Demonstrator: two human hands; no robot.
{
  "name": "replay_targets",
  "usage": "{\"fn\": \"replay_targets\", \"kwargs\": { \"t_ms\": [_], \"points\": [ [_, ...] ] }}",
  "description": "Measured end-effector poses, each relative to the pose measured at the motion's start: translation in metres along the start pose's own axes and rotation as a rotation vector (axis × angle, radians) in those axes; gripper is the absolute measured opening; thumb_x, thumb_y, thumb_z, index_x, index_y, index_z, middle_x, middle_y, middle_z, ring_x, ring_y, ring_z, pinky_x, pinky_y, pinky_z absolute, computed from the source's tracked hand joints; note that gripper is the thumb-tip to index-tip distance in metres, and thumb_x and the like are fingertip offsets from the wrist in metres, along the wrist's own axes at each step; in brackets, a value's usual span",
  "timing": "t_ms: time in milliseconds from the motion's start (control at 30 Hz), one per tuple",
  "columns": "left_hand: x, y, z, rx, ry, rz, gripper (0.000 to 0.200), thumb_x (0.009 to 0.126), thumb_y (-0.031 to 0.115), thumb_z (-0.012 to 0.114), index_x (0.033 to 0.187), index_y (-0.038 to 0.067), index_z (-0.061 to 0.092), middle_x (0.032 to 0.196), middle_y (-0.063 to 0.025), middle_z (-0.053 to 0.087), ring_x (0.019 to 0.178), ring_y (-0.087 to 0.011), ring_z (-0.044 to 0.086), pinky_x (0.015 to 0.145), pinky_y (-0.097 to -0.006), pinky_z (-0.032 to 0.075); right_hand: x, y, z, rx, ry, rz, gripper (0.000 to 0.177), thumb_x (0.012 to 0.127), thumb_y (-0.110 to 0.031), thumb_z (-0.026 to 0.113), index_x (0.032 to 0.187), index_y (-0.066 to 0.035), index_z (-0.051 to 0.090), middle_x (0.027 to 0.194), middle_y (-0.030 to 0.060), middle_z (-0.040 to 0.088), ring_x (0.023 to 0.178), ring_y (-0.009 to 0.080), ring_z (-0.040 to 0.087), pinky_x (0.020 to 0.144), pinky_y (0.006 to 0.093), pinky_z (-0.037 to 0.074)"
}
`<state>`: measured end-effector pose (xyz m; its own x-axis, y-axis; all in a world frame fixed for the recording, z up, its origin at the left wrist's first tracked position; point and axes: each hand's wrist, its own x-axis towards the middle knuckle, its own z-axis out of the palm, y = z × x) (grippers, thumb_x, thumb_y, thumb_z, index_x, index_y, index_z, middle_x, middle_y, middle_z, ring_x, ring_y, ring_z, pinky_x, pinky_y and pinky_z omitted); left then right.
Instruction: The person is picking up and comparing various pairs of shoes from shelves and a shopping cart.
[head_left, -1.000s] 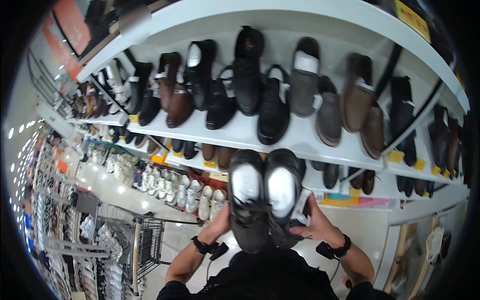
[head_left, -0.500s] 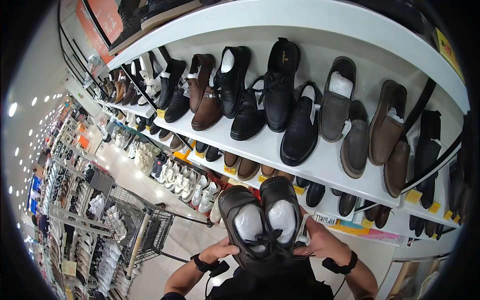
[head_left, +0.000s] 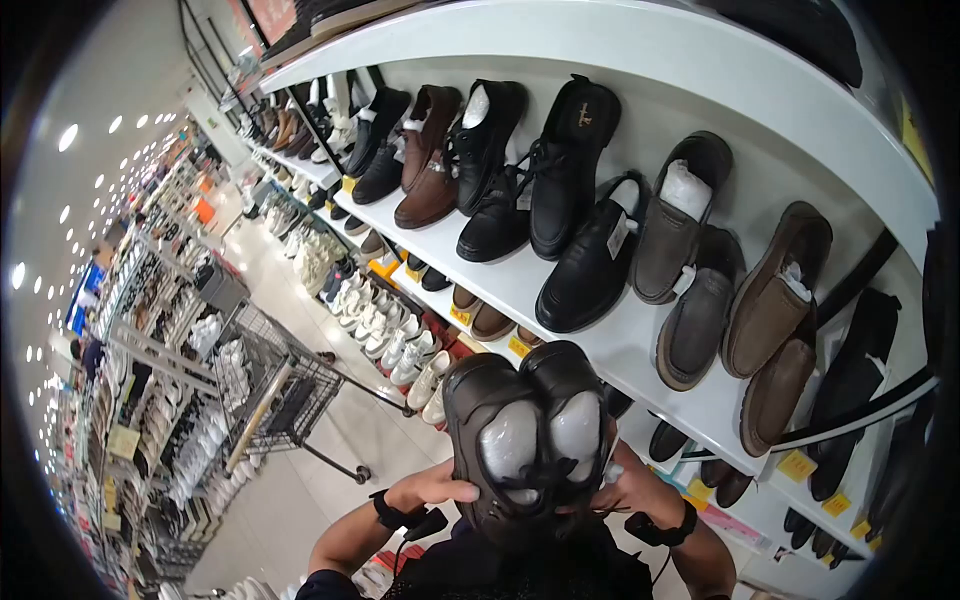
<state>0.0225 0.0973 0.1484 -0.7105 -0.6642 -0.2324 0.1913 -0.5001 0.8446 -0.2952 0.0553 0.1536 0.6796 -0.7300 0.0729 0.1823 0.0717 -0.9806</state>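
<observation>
A pair of black lace-up shoes (head_left: pixel 490 400) is held side by side, heels up, in front of my chest. Clear plastic stuffing fills their openings. My left hand (head_left: pixel 440 487) grips the left shoe's side, thumb against it. Around the outer side of the right shoe, my right hand (head_left: pixel 630 485) is closed, partly hidden by a white tag. Just beyond, a white shelf (head_left: pixel 490 270) carries black shoes (head_left: pixel 590 265), brown shoes (head_left: pixel 428 190), grey loafers (head_left: pixel 700 310) and brown loafers (head_left: pixel 780 330).
A wire shopping cart (head_left: pixel 290 400) stands on the tiled floor at the left. White sneakers (head_left: pixel 380 320) line a low rack beneath the shelf. Racks with many shoes (head_left: pixel 170 400) run along the far left. Yellow price tags (head_left: pixel 797 464) hang on the shelf edge.
The view has turned and tilted, so the shelf slopes more steeply and the cart sits a little lower. Both hands still hold the black pair, which has shifted slightly in view.
</observation>
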Motion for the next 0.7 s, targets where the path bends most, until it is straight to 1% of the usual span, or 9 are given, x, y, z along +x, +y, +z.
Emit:
{"fn": "replay_targets", "kwargs": {
  "t_ms": [100, 133, 233, 367, 400, 433, 500, 633, 700],
  "points": [
    [0.003, -0.018, 0.008, 0.001, 0.020, 0.106, 0.101, 0.092, 0.046, 0.069, 0.158, -0.002, 0.009, 0.159, -0.0182, 0.030, 0.146, -0.0294, 0.031, 0.121, -0.0422, 0.026, -0.001, -0.010, -0.004, 0.157, -0.010, 0.039, 0.120, 0.069, 0.003, 0.088, 0.159, -0.007, 0.010, 0.157, 0.0128, 0.029, 0.142, 0.0280, 0.038, 0.114, 0.0426, 0.041],
    [0.002, -0.026, 0.008, -0.012, 0.000, 0.099, 0.101, 0.093, 0.049, 0.066, 0.158, -0.003, 0.009, 0.159, -0.0184, 0.029, 0.146, -0.0293, 0.031, 0.121, -0.0417, 0.026, 0.001, -0.012, -0.004, 0.426, -0.013, 0.121, 0.126, 0.063, 0.005, 0.091, 0.159, -0.006, 0.009, 0.156, 0.0132, 0.031, 0.142, 0.0263, 0.037, 0.115, 0.0420, 0.040],
    [-0.006, -0.039, 0.014, -0.024, 0.131, 0.034, 0.100, 0.093, 0.050, 0.065, 0.157, -0.005, 0.010, 0.159, -0.0185, 0.030, 0.146, -0.0290, 0.031, 0.120, -0.0415, 0.026, 0.008, -0.006, -0.009, -0.002, -0.093, -0.024, 0.125, 0.066, 0.004, 0.090, 0.159, -0.006, 0.009, 0.156, 0.0135, 0.032, 0.141, 0.0253, 0.039, 0.116, 0.0417, 0.038],
    [-0.011, -0.025, 0.036, -0.020, 0.220, 0.183, 0.097, 0.091, 0.051, 0.065, 0.155, -0.006, 0.020, 0.153, -0.0195, 0.039, 0.141, -0.0300, 0.040, 0.118, -0.0416, 0.031, 0.015, -0.022, -0.004, 0.449, -0.111, 0.167, 0.126, 0.066, -0.002, 0.093, 0.160, -0.006, 0.009, 0.158, 0.0136, 0.030, 0.145, 0.0243, 0.033, 0.118, 0.0403, 0.034],
    [-0.013, -0.025, 0.038, -0.016, 0.271, 0.187, 0.098, 0.090, 0.054, 0.065, 0.154, -0.006, 0.023, 0.152, -0.0198, 0.042, 0.139, -0.0306, 0.044, 0.116, -0.0418, 0.034, 0.021, -0.034, -0.007, 0.097, -0.218, 0.127, 0.124, 0.072, -0.005, 0.078, 0.161, -0.011, -0.008, 0.167, 0.0139, 0.014, 0.150, 0.0283, 0.026, 0.118, 0.0438, 0.034],
    [-0.017, -0.026, 0.038, 0.019, 0.289, 0.202, 0.099, 0.089, 0.058, 0.063, 0.153, -0.007, 0.025, 0.153, -0.0205, 0.040, 0.139, -0.0307, 0.044, 0.117, -0.0419, 0.034, 0.029, -0.028, -0.002, 0.105, -0.245, 0.019, 0.123, 0.075, -0.011, 0.081, 0.161, -0.013, -0.008, 0.166, 0.0132, 0.013, 0.150, 0.0299, 0.025, 0.117, 0.0489, 0.036],
    [-0.022, -0.031, 0.037, 0.036, 0.377, 0.291, 0.100, 0.089, 0.061, 0.061, 0.153, -0.007, 0.027, 0.154, -0.0205, 0.039, 0.140, -0.0309, 0.043, 0.117, -0.0423, 0.034, 0.042, 0.003, 0.011, 0.343, -0.092, -0.023, 0.114, 0.076, -0.020, 0.090, 0.159, -0.005, 0.013, 0.158, 0.0149, 0.028, 0.147, 0.0272, 0.029, 0.120, 0.0421, 0.027],
    [-0.047, -0.044, 0.010, -0.075, 0.505, 0.319, 0.107, 0.085, 0.071, 0.060, 0.153, -0.005, 0.028, 0.153, -0.0190, 0.041, 0.138, -0.0308, 0.045, 0.116, -0.0454, 0.036, 0.068, 0.005, 0.026, -0.410, 0.037, -0.177, 0.101, 0.079, -0.036, 0.087, 0.151, 0.004, 0.029, 0.151, 0.0229, 0.037, 0.142, 0.0353, 0.038, 0.115, 0.0419, 0.038],
    [-0.054, -0.040, -0.005, -0.098, 0.539, 0.336, 0.107, 0.084, 0.071, 0.061, 0.153, -0.004, 0.029, 0.153, -0.0190, 0.042, 0.138, -0.0311, 0.046, 0.116, -0.0457, 0.037, 0.080, 0.008, 0.038, -0.406, 0.101, -0.219, 0.100, 0.078, -0.041, 0.086, 0.148, 0.007, 0.033, 0.149, 0.0266, 0.039, 0.140, 0.0387, 0.041, 0.114, 0.0422, 0.040]
  ]
}}
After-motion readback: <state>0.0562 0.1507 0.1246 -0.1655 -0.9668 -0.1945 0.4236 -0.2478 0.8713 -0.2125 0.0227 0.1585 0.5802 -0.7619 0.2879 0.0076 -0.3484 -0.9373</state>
